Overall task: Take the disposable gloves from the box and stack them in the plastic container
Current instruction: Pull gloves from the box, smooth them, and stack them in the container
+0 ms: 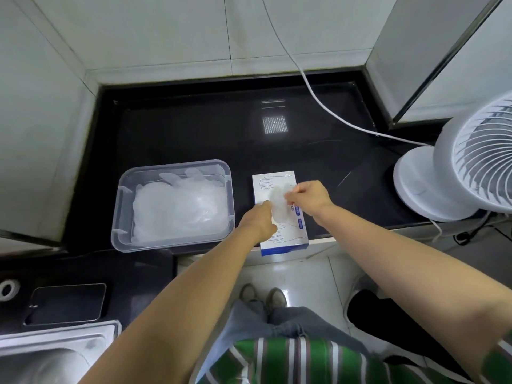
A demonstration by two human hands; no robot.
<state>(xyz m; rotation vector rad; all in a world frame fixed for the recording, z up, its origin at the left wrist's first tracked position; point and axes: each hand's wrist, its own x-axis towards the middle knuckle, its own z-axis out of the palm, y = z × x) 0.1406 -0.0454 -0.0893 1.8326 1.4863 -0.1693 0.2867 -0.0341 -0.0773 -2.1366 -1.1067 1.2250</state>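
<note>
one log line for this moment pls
left hand: pinches glove | right hand: pinches same glove | box: under both hands | container: holds glove pile | step: glove not yet in container

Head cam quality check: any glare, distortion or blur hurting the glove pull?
Head view: a gridded light reflection glares on the black counter beyond the box; wide-angle bowing bends the wall edges; the translucent glove nearly vanishes against the box's white top.

Glove box (288,241) opening hidden under left hand (259,221), right hand (309,195) and the clear glove (278,202) between them. Box print too small to read. Glove stack (177,209) in plastic container (171,164): count unreadable. Fan (471,162) cut off by right edge, sink (55,353) by bottom-left corner.
</note>
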